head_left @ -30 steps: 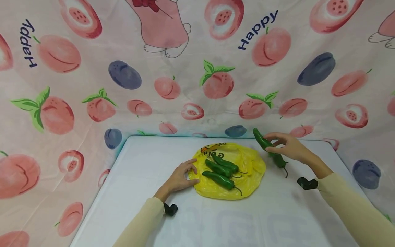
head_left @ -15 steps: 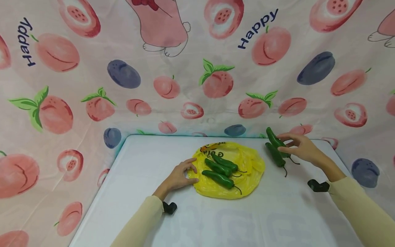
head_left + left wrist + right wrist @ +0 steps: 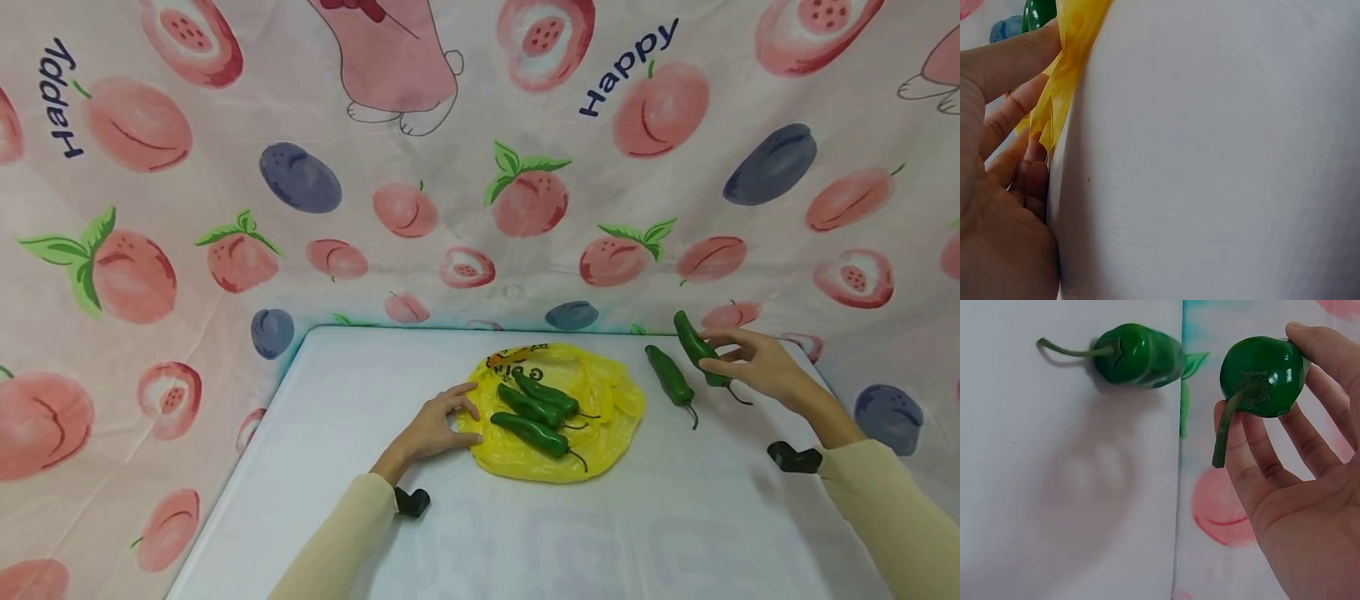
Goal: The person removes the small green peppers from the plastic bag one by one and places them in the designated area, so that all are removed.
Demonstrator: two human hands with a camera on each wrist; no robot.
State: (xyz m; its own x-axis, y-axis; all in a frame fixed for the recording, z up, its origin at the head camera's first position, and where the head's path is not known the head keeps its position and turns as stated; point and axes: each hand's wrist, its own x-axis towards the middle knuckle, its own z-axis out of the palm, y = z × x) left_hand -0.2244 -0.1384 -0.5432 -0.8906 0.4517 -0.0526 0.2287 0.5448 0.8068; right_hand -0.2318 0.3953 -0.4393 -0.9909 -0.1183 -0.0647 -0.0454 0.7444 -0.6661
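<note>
My right hand (image 3: 757,365) pinches a green chili pepper (image 3: 696,343) between thumb and fingers, stem hanging toward me. In the right wrist view this held pepper (image 3: 1263,376) shows its stem end. A second pepper (image 3: 670,377) lies on the table just left of it. My left hand (image 3: 433,427) holds the left edge of a yellow plastic bag (image 3: 611,442), thumb and fingers spread along the rim. The left wrist view shows the thumb (image 3: 1016,59) against the crinkled bag (image 3: 1063,87). Three peppers (image 3: 531,435) lie side by side on the bag.
A white table (image 3: 337,375) carries everything. Behind it hangs a pink fabric backdrop (image 3: 450,167) printed with fruit and a rabbit. Black devices sit at the left wrist (image 3: 412,502) and right wrist (image 3: 793,457).
My right hand has moved right with its pepper, away from the pepper lying beside the bag, and a gap has opened between the two. My left hand and the bag have stayed put.
</note>
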